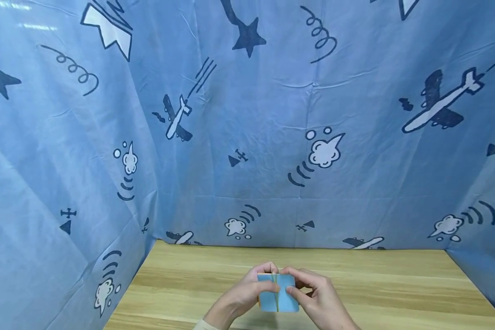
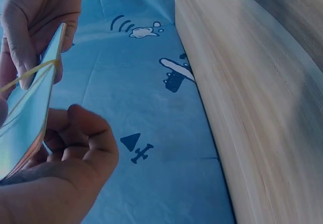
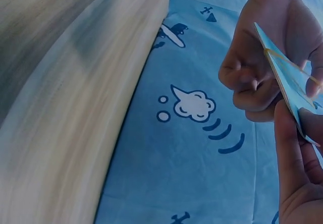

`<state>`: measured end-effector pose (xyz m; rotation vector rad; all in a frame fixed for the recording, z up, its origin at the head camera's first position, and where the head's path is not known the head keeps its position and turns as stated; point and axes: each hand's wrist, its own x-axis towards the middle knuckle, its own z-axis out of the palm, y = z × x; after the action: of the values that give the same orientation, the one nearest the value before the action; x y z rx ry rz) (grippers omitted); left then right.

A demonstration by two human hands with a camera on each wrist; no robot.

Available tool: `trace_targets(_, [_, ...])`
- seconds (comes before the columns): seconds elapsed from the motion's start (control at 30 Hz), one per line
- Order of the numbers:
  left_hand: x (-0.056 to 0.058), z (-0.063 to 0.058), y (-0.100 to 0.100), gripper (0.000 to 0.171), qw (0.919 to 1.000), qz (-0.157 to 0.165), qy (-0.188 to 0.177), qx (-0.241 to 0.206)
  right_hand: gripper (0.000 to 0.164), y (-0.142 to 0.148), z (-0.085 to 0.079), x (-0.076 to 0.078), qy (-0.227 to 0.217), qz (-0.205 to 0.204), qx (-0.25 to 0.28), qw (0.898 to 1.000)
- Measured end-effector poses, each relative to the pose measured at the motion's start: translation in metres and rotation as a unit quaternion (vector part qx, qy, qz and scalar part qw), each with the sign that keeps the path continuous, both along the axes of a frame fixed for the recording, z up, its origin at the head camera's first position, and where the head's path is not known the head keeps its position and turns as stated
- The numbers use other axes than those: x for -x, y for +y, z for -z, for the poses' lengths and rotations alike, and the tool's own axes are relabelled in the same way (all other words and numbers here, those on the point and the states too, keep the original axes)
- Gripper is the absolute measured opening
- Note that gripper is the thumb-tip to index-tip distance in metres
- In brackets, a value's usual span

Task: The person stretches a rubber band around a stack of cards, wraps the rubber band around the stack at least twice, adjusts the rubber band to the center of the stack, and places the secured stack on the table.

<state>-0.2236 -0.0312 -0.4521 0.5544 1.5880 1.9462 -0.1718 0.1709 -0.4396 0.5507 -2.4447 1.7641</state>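
Low in the head view, both hands hold a thin stack of paper squares [image 1: 288,302] with a light blue face. A thin yellowish rubber band [image 1: 277,304] runs over the face from top to bottom. My left hand [image 1: 244,289] grips the left side, its thumb lying over the blue face at the band and its fingers behind. My right hand [image 1: 319,295] pinches the right side near the upper corner between thumb and fingers. The left wrist view shows the stack [image 2: 38,100] edge-on, with the rubber band [image 2: 43,66] crossing it at a slant.
A wood-grain table [image 1: 189,275] lies beneath the hands. Blue cloth [image 1: 264,183] printed with planes, clouds and stars hangs behind it and along both sides. A light sleeve cuff [image 1: 205,325] shows at the left wrist.
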Motion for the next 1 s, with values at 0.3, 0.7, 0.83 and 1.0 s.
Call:
trace_targets(0.3, [-0.006,0.001,-0.007,0.028,0.9997,-0.014,0.018,-0.007,0.034,-0.006,0.000,-0.003,-0.026,0.040,0.029,0.998])
trace_targets(0.7, [-0.019,0.020,-0.004,0.033,0.9954,-0.077,0.037,-0.043,0.041,-0.006,-0.009,0.000,-0.027,0.155,0.140,0.978])
trace_targets(0.83, [-0.022,0.023,0.001,0.034,0.9916,-0.109,0.039,-0.059,0.039,-0.005,-0.007,0.001,0.016,0.145,0.144,0.979])
trace_targets(1.0, [-0.024,0.023,0.006,0.035,0.9893,-0.129,0.026,-0.063,0.036,-0.005,-0.004,0.002,0.065,0.137,0.144,0.978])
